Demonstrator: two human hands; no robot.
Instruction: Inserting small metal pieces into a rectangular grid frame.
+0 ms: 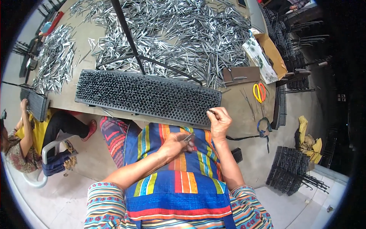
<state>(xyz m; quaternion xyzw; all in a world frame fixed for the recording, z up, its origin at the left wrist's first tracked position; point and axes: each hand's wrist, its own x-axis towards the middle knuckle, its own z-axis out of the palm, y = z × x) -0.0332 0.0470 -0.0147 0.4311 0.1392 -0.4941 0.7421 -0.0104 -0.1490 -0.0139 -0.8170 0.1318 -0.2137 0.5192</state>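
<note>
- Striped apron fills six o'clock, nearest the camera.
- Left hand, also at six from mid-view, palm turned up, its fingers closed loosely on small metal pieces.
- Right hand at three, thumb and forefinger pressed together at the tray's right end; I cannot tell what they pinch.
- Black tray at ten, studded with dark stubs, its lower right rows looking barer.
- Rods heaped at twelve; scissors at two.
- Step in hand, I judge: setting pieces into the tray's holes. Next move calls for a fine pinch and careful alignment.
</note>
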